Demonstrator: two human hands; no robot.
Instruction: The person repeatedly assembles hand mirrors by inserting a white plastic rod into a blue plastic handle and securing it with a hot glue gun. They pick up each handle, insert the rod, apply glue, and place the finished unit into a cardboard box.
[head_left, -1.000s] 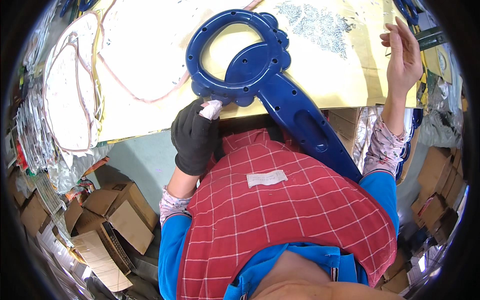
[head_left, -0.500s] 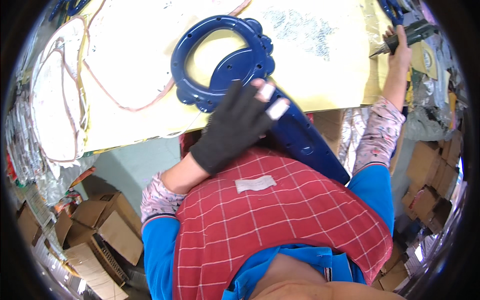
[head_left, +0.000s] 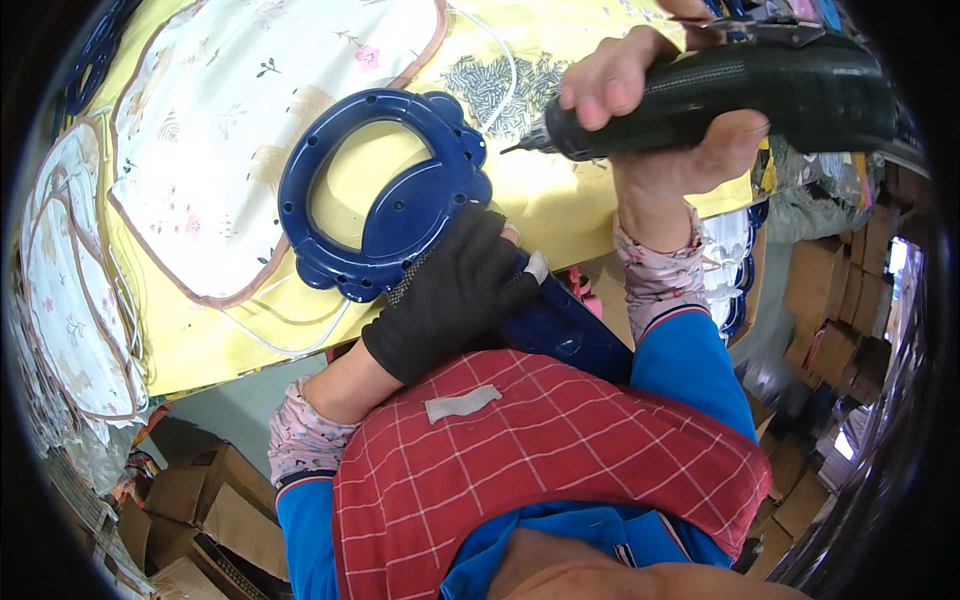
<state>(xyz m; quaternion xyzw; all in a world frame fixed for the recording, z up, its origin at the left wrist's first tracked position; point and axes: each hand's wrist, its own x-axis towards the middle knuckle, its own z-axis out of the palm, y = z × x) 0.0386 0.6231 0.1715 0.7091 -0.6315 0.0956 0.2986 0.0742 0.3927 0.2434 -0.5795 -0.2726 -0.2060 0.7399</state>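
A dark blue glossy plastic part (head_left: pixel 400 205) lies partly on the table, with a scalloped ring at its far end and a long neck running toward my apron. My left hand (head_left: pixel 445 300), in a black glove with bare fingertips, is closed around it where ring and neck meet. Small holes dot its rim. My bare right hand (head_left: pixel 665 175) is wrapped round a dark electric screwdriver (head_left: pixel 730 95), held raised above the table to the right of the ring. Its thin bit points left and touches nothing.
Loose screws (head_left: pixel 500 90) are heaped on the yellow table cover (head_left: pixel 560 205). Floral fabric pieces with brown edging (head_left: pixel 230 150) lie at left, a white cord (head_left: pixel 285 345) beside them. Cardboard boxes (head_left: pixel 240 510) stand on the floor at lower left, with more at right.
My right hand has brought the screwdriver from the far right edge inward and up toward the ring. The view has shifted, and the blue part appears farther left, with my left hand still on it.
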